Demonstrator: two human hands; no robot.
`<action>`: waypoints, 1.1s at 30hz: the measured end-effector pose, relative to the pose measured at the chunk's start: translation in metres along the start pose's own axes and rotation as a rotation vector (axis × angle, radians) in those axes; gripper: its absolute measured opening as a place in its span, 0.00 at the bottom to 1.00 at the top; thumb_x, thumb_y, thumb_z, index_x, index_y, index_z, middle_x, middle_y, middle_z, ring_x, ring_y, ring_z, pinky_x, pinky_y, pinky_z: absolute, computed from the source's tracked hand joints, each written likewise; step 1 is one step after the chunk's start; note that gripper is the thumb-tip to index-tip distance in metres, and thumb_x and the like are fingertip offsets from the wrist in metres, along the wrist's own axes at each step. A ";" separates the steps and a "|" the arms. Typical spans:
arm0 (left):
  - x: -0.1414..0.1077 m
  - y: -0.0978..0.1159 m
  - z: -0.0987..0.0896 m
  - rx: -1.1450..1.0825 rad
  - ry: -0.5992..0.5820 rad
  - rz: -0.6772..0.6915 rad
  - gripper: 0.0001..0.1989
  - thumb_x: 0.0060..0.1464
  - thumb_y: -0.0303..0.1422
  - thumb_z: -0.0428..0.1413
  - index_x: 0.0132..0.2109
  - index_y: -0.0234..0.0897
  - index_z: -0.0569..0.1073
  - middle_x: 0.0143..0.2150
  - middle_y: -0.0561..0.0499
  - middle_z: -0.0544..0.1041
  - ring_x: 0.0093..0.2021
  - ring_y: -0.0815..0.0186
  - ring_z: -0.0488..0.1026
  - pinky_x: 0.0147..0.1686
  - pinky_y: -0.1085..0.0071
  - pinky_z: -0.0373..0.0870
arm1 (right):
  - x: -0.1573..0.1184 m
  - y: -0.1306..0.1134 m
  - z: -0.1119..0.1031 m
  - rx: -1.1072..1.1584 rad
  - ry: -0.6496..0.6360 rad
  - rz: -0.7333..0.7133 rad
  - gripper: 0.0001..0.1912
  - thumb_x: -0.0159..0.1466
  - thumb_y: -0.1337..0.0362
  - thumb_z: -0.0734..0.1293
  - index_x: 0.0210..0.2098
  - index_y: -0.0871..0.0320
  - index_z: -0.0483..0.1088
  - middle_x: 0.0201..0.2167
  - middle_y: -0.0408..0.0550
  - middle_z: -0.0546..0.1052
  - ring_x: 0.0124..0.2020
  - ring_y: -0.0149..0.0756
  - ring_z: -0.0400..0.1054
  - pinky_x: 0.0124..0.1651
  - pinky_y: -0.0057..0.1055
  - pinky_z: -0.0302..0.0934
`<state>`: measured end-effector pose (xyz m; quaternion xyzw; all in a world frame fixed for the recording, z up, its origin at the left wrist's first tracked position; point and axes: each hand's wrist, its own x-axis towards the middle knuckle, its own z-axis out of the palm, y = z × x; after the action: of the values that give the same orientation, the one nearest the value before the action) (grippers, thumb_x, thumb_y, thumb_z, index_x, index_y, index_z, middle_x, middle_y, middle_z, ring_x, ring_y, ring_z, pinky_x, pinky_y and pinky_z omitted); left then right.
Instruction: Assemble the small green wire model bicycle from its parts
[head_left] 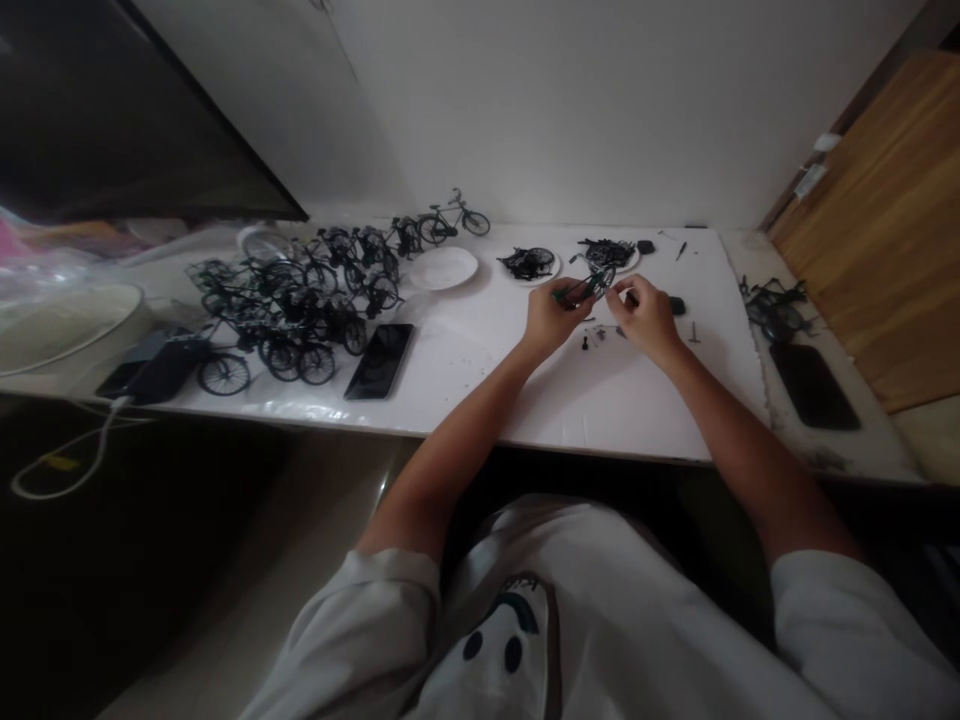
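Between my two hands, a little above the white tabletop sheet (pixel 645 400), is a small dark model bicycle (pixel 598 280) with a wheel showing. My left hand (pixel 556 315) is closed around its left end, where a bit of green shows. At its right side my right hand (pixel 646 312) has its fingers pinched together; their tips meet the bicycle near the wheel, and any small part in them is too small to make out. Several small loose parts (pixel 585 343) lie on the sheet below the hands. Behind stand two white dishes of dark bicycle parts, the left one heaped with black pieces (pixel 529 262).
Several finished-looking model bicycles (pixel 300 300) crowd the table's left. A white plate (pixel 444 268), a phone (pixel 380 362) and a small screwdriver (pixel 681 251) lie about. At the right are another dark phone (pixel 814 386) and more bicycle parts (pixel 776 305). A white basin (pixel 75 330) stands far left.
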<state>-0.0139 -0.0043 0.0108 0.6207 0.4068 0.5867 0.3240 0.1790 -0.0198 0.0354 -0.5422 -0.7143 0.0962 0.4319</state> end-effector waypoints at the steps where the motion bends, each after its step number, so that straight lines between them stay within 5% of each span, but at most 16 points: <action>1: 0.000 -0.001 0.000 0.003 0.005 0.001 0.12 0.52 0.36 0.73 0.38 0.35 0.82 0.33 0.48 0.82 0.34 0.66 0.76 0.34 0.71 0.77 | 0.000 0.000 0.000 -0.004 0.004 0.000 0.11 0.70 0.52 0.69 0.39 0.52 0.76 0.22 0.42 0.71 0.25 0.39 0.66 0.35 0.36 0.55; 10: 0.001 -0.007 0.000 0.042 -0.007 0.045 0.10 0.55 0.36 0.71 0.40 0.34 0.82 0.34 0.48 0.82 0.34 0.68 0.76 0.36 0.72 0.75 | 0.004 0.007 0.003 0.086 -0.038 -0.008 0.23 0.75 0.48 0.62 0.34 0.55 0.78 0.25 0.46 0.75 0.29 0.40 0.69 0.40 0.37 0.59; 18: 0.003 -0.011 0.000 -0.004 0.013 0.049 0.11 0.54 0.38 0.70 0.39 0.34 0.82 0.33 0.49 0.82 0.32 0.69 0.75 0.35 0.72 0.74 | 0.001 0.004 0.004 0.080 0.005 0.004 0.13 0.70 0.51 0.71 0.37 0.54 0.75 0.21 0.39 0.69 0.24 0.35 0.61 0.35 0.35 0.52; 25: 0.001 -0.006 -0.001 0.006 -0.034 0.074 0.12 0.54 0.39 0.70 0.38 0.35 0.82 0.31 0.50 0.80 0.31 0.69 0.73 0.32 0.73 0.71 | 0.004 0.009 0.005 0.167 -0.064 0.010 0.29 0.76 0.39 0.61 0.33 0.55 0.77 0.20 0.41 0.67 0.25 0.37 0.63 0.37 0.37 0.55; 33: 0.001 -0.007 0.001 -0.017 -0.022 0.064 0.12 0.54 0.39 0.70 0.39 0.35 0.82 0.34 0.49 0.82 0.32 0.69 0.75 0.34 0.73 0.75 | 0.003 0.009 0.007 0.161 0.023 -0.013 0.19 0.72 0.46 0.69 0.35 0.54 0.74 0.24 0.42 0.72 0.26 0.36 0.63 0.36 0.36 0.54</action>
<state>-0.0140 0.0001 0.0050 0.6372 0.3779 0.5933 0.3149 0.1797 -0.0111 0.0271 -0.5022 -0.7026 0.1444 0.4830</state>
